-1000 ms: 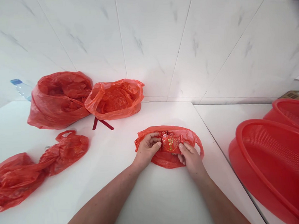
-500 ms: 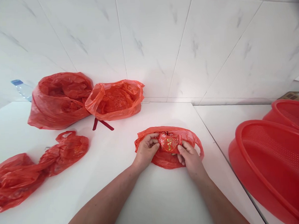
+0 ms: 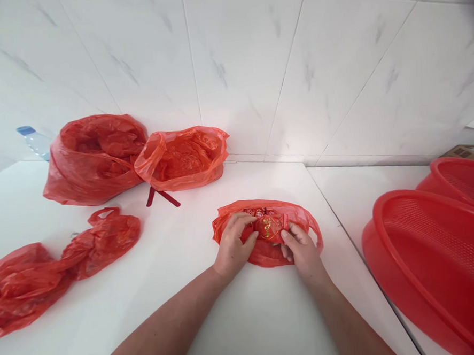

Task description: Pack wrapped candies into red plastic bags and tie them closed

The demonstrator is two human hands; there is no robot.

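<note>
A small red wrapped packet (image 3: 269,228) with gold lettering is held level over an open red plastic bag (image 3: 261,257). My right hand (image 3: 301,248) pinches its right end, thumb on top. At the opposite end, my left hand (image 3: 236,245) curls its thumb and fingers round the packet's left end, covering it. Behind the packet, more dark red printed wrapping (image 3: 255,211) shows inside the bag. The bag lies on the white table, its loop handle to the right of my right hand.
Two open red bags, a larger one (image 3: 88,178) and a smaller one (image 3: 180,175), stand by the tiled wall. Dark red strips (image 3: 168,198) lie before them. A knotted red bag (image 3: 104,239) lies left, a bottle (image 3: 36,141) behind. Red plastic baskets (image 3: 390,254) stand right.
My left thumb and fingers have shifted slightly right over the packet's left end and stand a little farther apart. The packet moved slightly left earlier; my right hand stays at its right end.
</note>
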